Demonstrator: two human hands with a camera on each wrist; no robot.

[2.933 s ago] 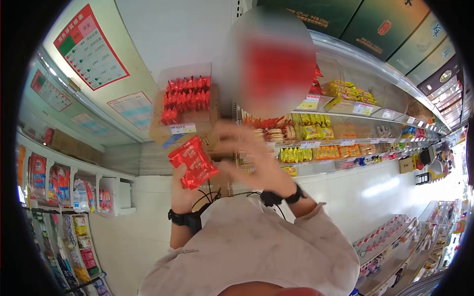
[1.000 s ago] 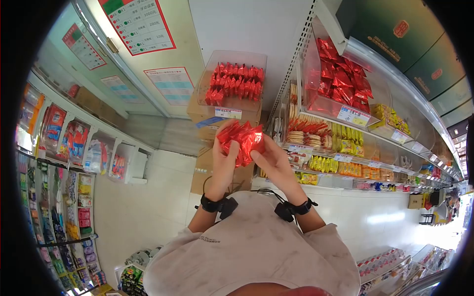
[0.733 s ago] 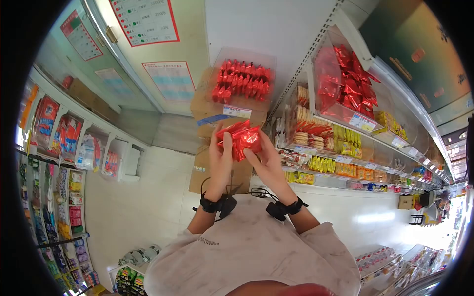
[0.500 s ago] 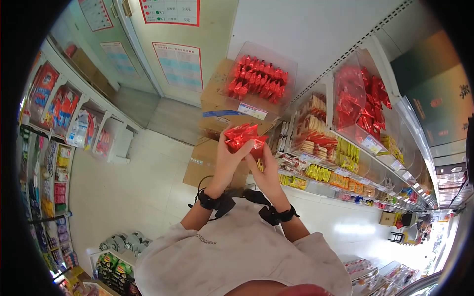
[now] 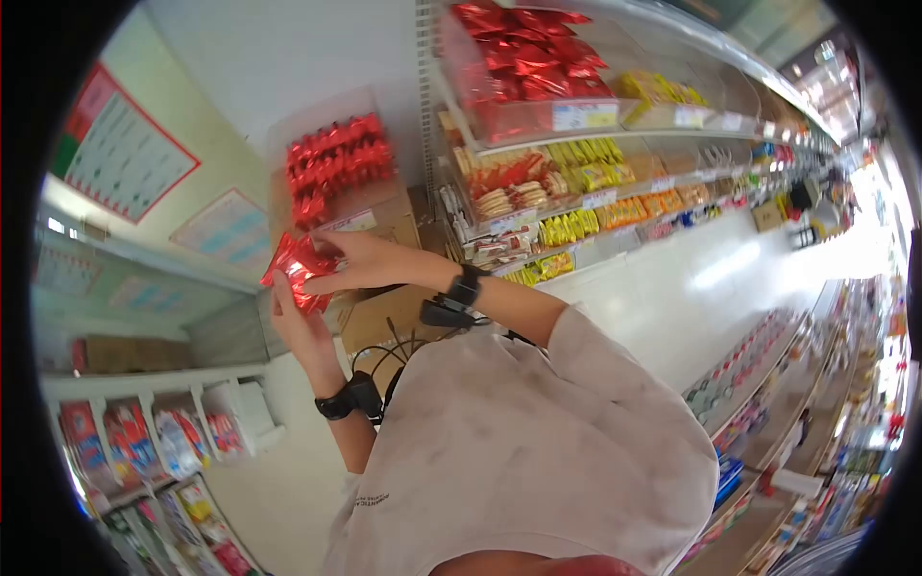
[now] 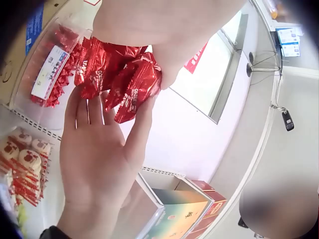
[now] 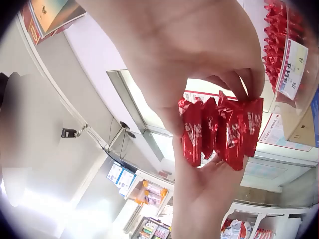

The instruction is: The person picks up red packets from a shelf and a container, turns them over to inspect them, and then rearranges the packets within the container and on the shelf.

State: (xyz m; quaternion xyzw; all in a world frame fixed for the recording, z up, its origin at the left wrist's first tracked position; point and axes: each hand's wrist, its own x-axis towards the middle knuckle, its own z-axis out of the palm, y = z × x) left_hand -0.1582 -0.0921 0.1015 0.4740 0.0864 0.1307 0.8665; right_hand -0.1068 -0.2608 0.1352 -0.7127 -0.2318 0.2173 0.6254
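Note:
Several shiny red foil snack packets (image 5: 300, 272) are bunched side by side between my two hands. My left hand (image 5: 305, 331) grips them from below in the head view, thumb over the near face. From the right, my right hand (image 5: 370, 261) pinches the same bunch between thumb and fingers. White lettering shows on the packets (image 7: 232, 129) in the right wrist view, where they stand in a row like slices. The left wrist view has my right hand's fingers (image 6: 82, 109) spread behind the bunch, partly hidden by it.
A clear bin of upright red packets (image 5: 341, 163) with a price tag stands on cardboard boxes just beyond my hands. Shelving to the right carries a bin of red packets (image 5: 538, 62), biscuits (image 5: 514, 192) and yellow packs (image 5: 663, 88). White bins (image 5: 144, 437) line the lower left.
At first my left hand held red foil snack packets alone, the right hand blurred beside it. Now both hands grip the bunch. Since half a second ago, they have moved left in the head view, which has turned.

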